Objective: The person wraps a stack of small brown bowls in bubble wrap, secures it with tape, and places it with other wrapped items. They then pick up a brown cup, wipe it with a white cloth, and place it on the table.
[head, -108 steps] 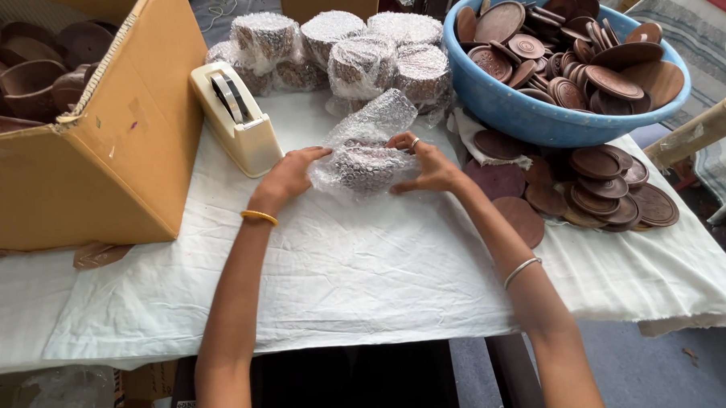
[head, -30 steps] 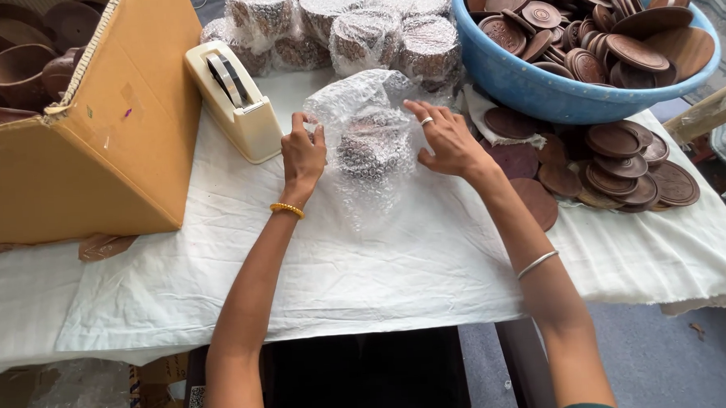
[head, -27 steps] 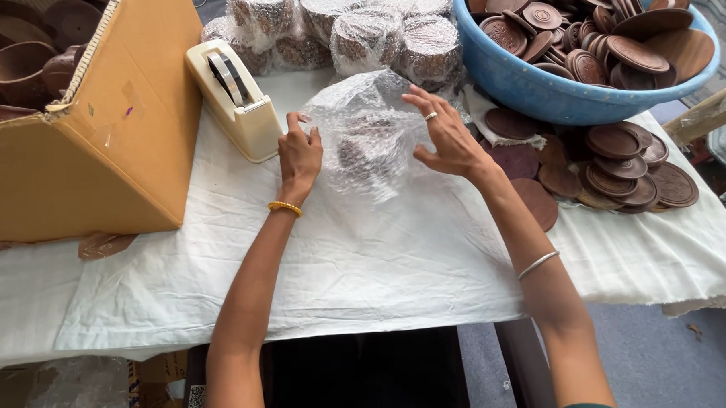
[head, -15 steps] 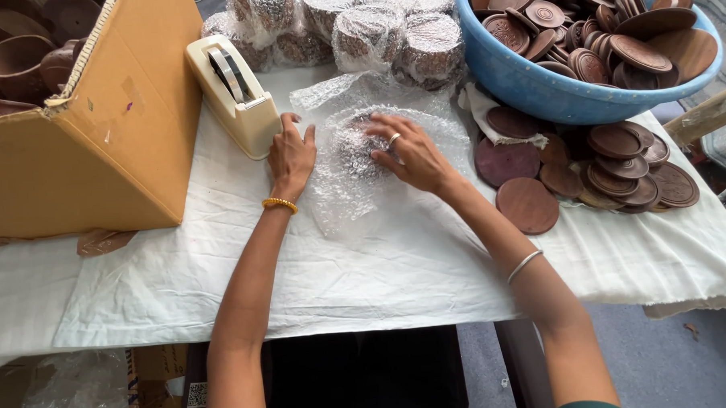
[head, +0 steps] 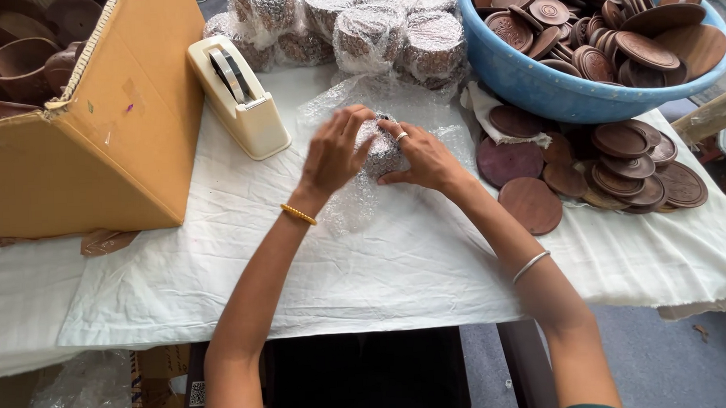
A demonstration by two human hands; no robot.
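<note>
Bubble-wrap bundle [head: 379, 147] now tighter, rounder

I see L hand [head: 335, 153] + R hand [head: 422, 155] both clasping bubble-wrap bundle [head: 379, 147] on white cloth [head: 381, 260] | tape dispenser [head: 240, 96] just left | blue tub [head: 552, 89] of brown discs right

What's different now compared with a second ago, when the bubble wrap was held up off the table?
The bubble-wrapped bundle has come down onto the white cloth. Left hand and right hand now press the wrap close around it. The tape dispenser, cardboard box and blue basin have not moved.
</note>
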